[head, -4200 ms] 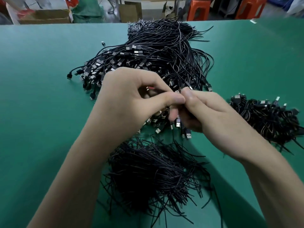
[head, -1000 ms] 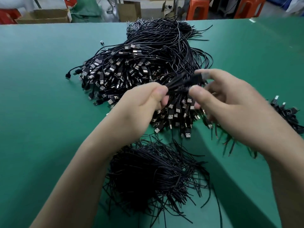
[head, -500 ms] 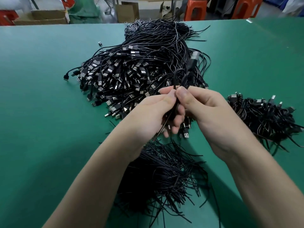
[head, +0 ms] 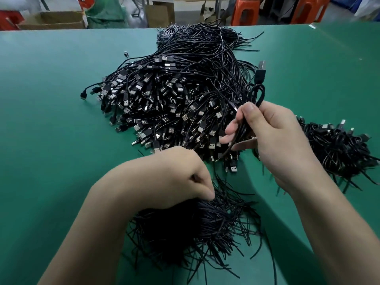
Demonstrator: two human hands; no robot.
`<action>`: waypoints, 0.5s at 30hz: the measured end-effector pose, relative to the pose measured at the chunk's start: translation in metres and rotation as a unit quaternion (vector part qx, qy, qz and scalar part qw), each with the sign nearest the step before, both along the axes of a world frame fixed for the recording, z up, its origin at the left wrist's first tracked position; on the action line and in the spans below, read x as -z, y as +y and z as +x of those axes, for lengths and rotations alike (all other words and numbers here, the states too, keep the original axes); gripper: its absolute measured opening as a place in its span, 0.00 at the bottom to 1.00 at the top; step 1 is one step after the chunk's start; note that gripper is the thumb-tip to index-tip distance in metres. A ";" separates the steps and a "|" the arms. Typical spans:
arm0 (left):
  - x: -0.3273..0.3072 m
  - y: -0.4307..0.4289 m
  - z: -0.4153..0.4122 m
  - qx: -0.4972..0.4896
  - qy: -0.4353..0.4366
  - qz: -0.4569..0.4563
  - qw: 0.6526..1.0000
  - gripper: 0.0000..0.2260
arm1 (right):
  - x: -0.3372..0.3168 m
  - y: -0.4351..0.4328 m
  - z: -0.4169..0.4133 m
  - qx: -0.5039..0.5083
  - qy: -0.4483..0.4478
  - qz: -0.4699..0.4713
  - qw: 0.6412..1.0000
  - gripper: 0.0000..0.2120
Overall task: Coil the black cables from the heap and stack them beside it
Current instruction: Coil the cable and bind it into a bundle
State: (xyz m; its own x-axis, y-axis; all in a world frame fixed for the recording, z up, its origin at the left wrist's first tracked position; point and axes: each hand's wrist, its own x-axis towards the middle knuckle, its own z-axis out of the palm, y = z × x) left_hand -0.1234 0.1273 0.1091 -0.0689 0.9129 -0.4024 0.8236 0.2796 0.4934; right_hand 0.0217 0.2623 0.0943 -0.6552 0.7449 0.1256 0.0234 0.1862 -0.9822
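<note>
A big heap of black USB cables (head: 185, 95) covers the middle of the green table (head: 51, 120). My right hand (head: 275, 136) grips a folded black cable (head: 258, 93) upright over the heap's right edge; its USB plug sticks up above my fingers. My left hand (head: 170, 179) has dropped to a bundle of thin black ties (head: 195, 229) near the table's front, its thumb and fingers pinched together on the top strands. A stack of coiled cables (head: 337, 147) lies to the right of the heap, partly behind my right wrist.
Cardboard boxes (head: 57, 19) and orange stools (head: 244, 11) stand beyond the table's far edge. One small loose plug (head: 125, 53) lies left of the heap's top. Green surface stretches on the left side and at the far right.
My left hand has let go of the folded cable and moved down to the tie bundle. My right hand now holds the cable alone, slightly further right.
</note>
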 end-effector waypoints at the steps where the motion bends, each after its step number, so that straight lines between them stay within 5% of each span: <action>1: 0.001 0.000 0.003 0.002 -0.002 -0.017 1.000 0.02 | 0.000 0.001 0.001 -0.002 -0.010 0.013 1.000 0.14; 6: 0.009 0.005 0.019 -0.012 0.054 -0.049 0.997 0.04 | -0.003 0.004 0.004 -0.008 -0.053 0.085 0.995 0.14; 15: 0.015 0.008 0.016 -0.018 0.076 -0.043 0.996 0.08 | 0.001 0.004 -0.001 -0.033 -0.057 0.083 0.994 0.13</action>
State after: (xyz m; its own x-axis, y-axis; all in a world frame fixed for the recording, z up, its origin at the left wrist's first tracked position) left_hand -0.1071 0.1355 0.0945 -0.1666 0.8712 -0.4617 0.8754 0.3462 0.3373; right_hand 0.0211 0.2662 0.0930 -0.7184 0.6759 0.1645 0.1160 0.3495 -0.9297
